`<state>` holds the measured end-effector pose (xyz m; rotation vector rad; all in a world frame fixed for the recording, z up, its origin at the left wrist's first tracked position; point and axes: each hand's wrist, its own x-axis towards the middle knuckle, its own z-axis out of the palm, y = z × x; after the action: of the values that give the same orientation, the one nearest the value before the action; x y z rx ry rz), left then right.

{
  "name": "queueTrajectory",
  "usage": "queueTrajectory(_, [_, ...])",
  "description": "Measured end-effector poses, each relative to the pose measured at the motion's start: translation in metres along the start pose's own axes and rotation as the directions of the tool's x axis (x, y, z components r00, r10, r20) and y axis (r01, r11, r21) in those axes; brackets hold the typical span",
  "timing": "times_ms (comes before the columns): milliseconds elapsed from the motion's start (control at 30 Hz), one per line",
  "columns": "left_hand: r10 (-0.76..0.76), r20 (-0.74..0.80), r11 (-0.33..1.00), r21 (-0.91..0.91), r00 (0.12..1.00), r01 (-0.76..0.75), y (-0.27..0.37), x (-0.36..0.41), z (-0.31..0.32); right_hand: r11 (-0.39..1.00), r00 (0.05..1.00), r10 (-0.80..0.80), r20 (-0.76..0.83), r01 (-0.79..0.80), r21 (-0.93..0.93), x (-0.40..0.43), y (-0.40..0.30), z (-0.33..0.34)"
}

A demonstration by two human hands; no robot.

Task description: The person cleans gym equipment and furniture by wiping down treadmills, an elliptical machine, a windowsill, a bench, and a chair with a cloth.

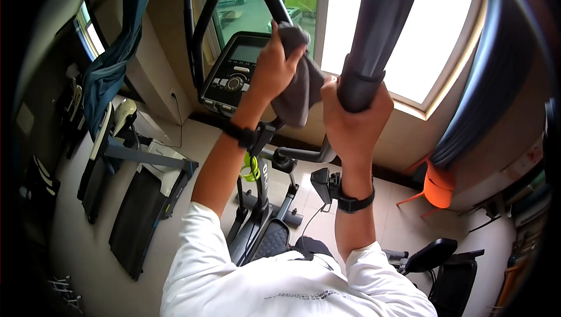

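In front of me is an elliptical trainer with a black console (232, 67). My left hand (276, 65) grips a grey cloth (298, 93), which is wrapped around a black handle (277, 5). The handle's bare tip sticks out above the cloth, and the cloth's loose part hangs down to the right. Closer to the camera, a thick black handlebar grip (379, 27) rises towards me. My right hand (357, 124) is closed around its lower part; most of those fingers are hidden behind it. Both wrists wear black straps, the right one carrying a small black device (323, 185).
Two more handlebars (204, 32) stand left of the console. Below are a pedal (271, 238) and a yellow-green item (250, 168) on the frame. A treadmill (140, 216) stands left, an orange chair (438, 185) right. Windows (394, 23) and blue curtains (471, 76) lie ahead.
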<state>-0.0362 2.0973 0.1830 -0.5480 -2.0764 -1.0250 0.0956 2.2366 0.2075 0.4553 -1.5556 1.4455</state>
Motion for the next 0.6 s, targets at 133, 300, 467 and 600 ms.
queueTrajectory(133, [-0.076,0.002,0.997,-0.021,0.997,0.076,-0.008,0.022,-0.004,1.0,1.0,0.003,-0.009,-0.003,0.005,0.004,0.004,0.005])
queueTrajectory(300, [-0.158,0.091,0.97,-0.174,0.983,0.172,-0.011,0.024,-0.009,0.992,0.993,0.116,-0.008,-0.115,0.052,0.003,0.007,0.008])
queueTrajectory(467, [-0.136,0.148,0.979,-0.135,0.98,0.156,-0.021,-0.003,-0.006,0.997,0.995,0.062,-0.084,-0.065,-0.029,-0.001,0.012,0.007])
queueTrajectory(600, [-0.129,0.221,0.982,0.161,0.967,0.094,-0.001,-0.044,-0.009,1.0,0.999,0.012,-0.041,-0.014,-0.028,0.004,0.013,0.001])
